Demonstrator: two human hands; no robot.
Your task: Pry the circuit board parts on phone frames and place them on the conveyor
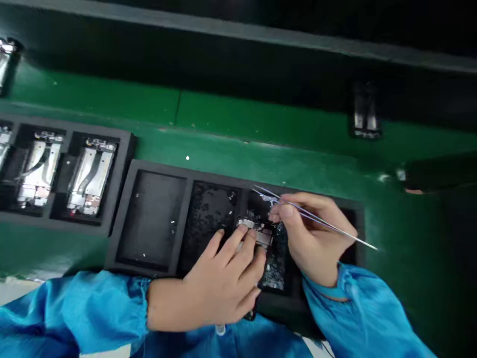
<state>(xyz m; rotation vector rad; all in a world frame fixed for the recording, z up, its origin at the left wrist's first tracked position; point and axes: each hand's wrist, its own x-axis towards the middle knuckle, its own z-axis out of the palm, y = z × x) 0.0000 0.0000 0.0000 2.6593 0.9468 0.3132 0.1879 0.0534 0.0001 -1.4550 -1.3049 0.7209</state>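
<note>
My left hand (227, 278) lies across an opened phone (264, 237), its fingers and thumb pressed on it. Metal plates and small parts show at the phone's upper end; my hand covers most of its body. A pair of tweezers (309, 215) is in my closed right hand (316, 233), lying slantwise across the fingers. My right fingertips are just right of the phone's upper end; whether they pinch anything besides the tweezers, I cannot tell. Beneath both hands is a black foam tray (182, 219) with compartments, one holding many tiny pieces (274, 271).
At the left, another foam tray (128, 144) holds several opened phones (91, 174). A dark device with two pale strips (365, 117) stands at the back right. A dark shelf edge (238, 31) crosses above the green work surface (208, 144).
</note>
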